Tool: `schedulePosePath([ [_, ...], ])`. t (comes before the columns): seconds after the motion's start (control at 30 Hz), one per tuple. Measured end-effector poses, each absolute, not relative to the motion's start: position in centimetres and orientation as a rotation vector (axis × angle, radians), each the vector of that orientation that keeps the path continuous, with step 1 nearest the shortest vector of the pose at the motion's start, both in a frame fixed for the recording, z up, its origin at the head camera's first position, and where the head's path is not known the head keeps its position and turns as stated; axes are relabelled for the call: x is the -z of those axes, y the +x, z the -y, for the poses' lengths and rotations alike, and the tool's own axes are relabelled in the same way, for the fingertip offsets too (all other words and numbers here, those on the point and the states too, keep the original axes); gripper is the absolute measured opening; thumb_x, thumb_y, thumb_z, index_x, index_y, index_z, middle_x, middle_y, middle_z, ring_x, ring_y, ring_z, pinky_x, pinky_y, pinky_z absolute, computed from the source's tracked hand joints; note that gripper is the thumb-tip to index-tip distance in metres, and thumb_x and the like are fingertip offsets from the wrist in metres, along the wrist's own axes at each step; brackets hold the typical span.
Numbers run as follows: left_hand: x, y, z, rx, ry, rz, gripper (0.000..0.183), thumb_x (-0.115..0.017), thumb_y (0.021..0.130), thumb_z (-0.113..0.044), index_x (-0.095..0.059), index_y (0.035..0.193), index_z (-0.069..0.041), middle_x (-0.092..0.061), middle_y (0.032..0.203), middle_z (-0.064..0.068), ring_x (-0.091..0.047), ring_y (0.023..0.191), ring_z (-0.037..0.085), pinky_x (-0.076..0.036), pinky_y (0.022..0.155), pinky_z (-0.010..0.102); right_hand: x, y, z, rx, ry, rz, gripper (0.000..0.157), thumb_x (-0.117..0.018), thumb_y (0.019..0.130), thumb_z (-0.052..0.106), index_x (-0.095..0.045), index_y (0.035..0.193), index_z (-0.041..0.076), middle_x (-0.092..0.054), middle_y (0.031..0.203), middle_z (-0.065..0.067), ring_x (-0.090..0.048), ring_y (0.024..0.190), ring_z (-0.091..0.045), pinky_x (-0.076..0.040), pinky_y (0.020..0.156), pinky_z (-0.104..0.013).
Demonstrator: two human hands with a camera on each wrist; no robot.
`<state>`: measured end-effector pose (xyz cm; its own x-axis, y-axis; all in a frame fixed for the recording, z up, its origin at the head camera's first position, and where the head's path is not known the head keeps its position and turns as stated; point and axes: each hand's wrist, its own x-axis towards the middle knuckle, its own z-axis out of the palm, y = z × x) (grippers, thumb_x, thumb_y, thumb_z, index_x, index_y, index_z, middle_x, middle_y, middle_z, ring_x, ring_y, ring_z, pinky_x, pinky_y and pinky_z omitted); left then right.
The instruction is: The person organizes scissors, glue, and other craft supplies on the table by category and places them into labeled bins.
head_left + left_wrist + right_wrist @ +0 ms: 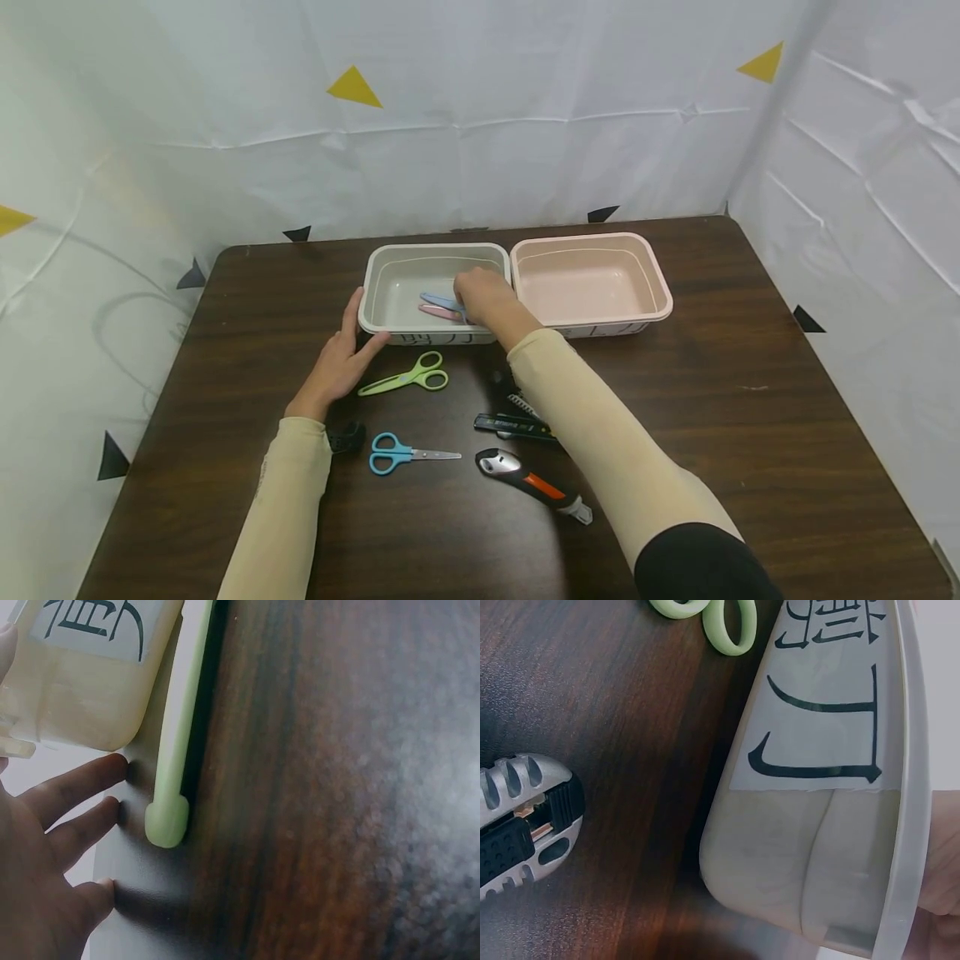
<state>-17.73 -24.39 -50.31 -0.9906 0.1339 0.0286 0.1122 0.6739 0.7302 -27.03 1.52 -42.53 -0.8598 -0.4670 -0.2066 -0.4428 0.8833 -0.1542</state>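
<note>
Left hand point(335, 367) open-fingered against gray bin point(408, 328) | right hand point(486, 298) inside, grip unclear | blue scissors point(441, 301) at its left, axis sideways

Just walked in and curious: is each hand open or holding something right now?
Left hand: open, spread at the corner of the grey box.
Right hand: in that box, by light-blue scissors; whether it holds them cannot be told.

Head view bright. Left-wrist view: dark-brown wood-grain tabletop point(315, 780) soft, pale glare right of pale rectangular plastic bin point(90, 705); bare left hand point(45, 855) casts shadows below it.
</note>
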Motion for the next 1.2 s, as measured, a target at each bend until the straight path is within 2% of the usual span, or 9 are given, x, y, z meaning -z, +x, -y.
schedulePosePath([
  [0.17, 50.3, -17.8, 24.5, -1.238, 0.217, -2.851, 0.084, -0.052, 0.097, -0.054, 0.005, 0.156, -0.040, -0.029, 0.156, 0.017, -0.038, 0.134, 0.045, -0.030, 0.101, 0.068, 42.4, -27.1, -1.4, 0.150, -0.695, -2.815, 0.013, -0.074, 0.082, 0.007, -0.071, 0.094, 0.012, -0.068, 0.094, -0.003, -0.060, 0.082, -0.020, -0.050, 0.078, -0.036],
  [0.37, 50.2, -17.7, 24.7, -1.244, 0.221, -2.855, 0.082, -0.052, 0.098, -0.053, 0.006, 0.155, -0.046, -0.030, 0.157, 0.016, -0.039, 0.134, 0.044, -0.030, 0.102, 0.067, 41.8, -27.1, -1.4, 0.164, -0.751, -2.829, 0.030, -0.074, 0.074, 0.000, -0.072, 0.102, 0.011, -0.068, 0.103, -0.004, -0.061, 0.089, -0.021, -0.049, 0.082, -0.037],
  [0.5, 50.2, -17.7, 24.8, -1.236, 0.217, -2.853, 0.082, -0.052, 0.098, -0.053, 0.008, 0.153, -0.048, -0.029, 0.157, 0.016, -0.038, 0.134, 0.044, -0.030, 0.102, 0.067, 41.1, -26.7, -1.1, 0.179, -0.792, -2.829, 0.038, -0.074, 0.075, -0.001, -0.072, 0.111, 0.012, -0.068, 0.112, -0.004, -0.062, 0.100, -0.021, -0.049, 0.088, -0.037],
  [0.6, 50.1, -17.7, 24.9, -1.236, 0.211, -2.848, 0.083, -0.052, 0.097, -0.054, 0.008, 0.154, -0.046, -0.028, 0.157, 0.016, -0.037, 0.135, 0.044, -0.029, 0.102, 0.068, 40.7, -26.3, -0.9, 0.162, -0.830, -2.852, 0.034, -0.075, 0.080, 0.005, -0.072, 0.112, 0.013, -0.069, 0.113, -0.003, -0.063, 0.102, -0.022, -0.050, 0.088, -0.037],
  [0.77, 49.9, -17.5, 25.0, -1.253, 0.211, -2.836, 0.083, -0.052, 0.098, -0.053, 0.007, 0.155, -0.043, -0.027, 0.158, 0.015, -0.035, 0.136, 0.045, -0.028, 0.102, 0.069, 40.0, -25.5, -0.4, 0.153, -0.916, -2.925, 0.020, -0.069, 0.087, 0.010, -0.076, 0.106, 0.014, -0.072, 0.104, -0.002, -0.066, 0.094, -0.023, -0.052, 0.080, -0.039],
  [0.9, 49.9, -17.5, 24.9, -1.249, 0.223, -2.837, 0.084, -0.052, 0.098, -0.052, 0.006, 0.156, -0.040, -0.027, 0.158, 0.015, -0.036, 0.136, 0.045, -0.028, 0.102, 0.069, 39.6, -24.9, -0.3, 0.195, -0.932, -2.968, 0.019, -0.067, 0.087, 0.009, -0.077, 0.102, 0.015, -0.072, 0.099, -0.002, -0.066, 0.089, -0.022, -0.053, 0.074, -0.040],
  [1.0, 49.8, -17.5, 24.8, -1.248, 0.223, -2.838, 0.083, -0.052, 0.098, -0.052, 0.007, 0.156, -0.042, -0.029, 0.157, 0.017, -0.037, 0.134, 0.045, -0.028, 0.102, 0.069, 39.3, -24.3, -0.5, 0.241, -0.957, -2.986, 0.019, -0.066, 0.087, 0.010, -0.077, 0.102, 0.015, -0.072, 0.096, -0.001, -0.065, 0.084, -0.021, -0.052, 0.070, -0.039],
  [1.2, 50.0, -17.6, 24.9, -1.256, 0.217, -2.838, 0.083, -0.051, 0.098, -0.053, 0.007, 0.156, -0.041, -0.027, 0.158, 0.015, -0.035, 0.136, 0.044, -0.028, 0.102, 0.068, 38.6, -22.3, -0.6, 0.387, -1.026, -3.028, 0.018, -0.068, 0.091, 0.021, -0.076, 0.106, 0.016, -0.071, 0.099, 0.001, -0.064, 0.082, -0.017, -0.050, 0.065, -0.035],
])
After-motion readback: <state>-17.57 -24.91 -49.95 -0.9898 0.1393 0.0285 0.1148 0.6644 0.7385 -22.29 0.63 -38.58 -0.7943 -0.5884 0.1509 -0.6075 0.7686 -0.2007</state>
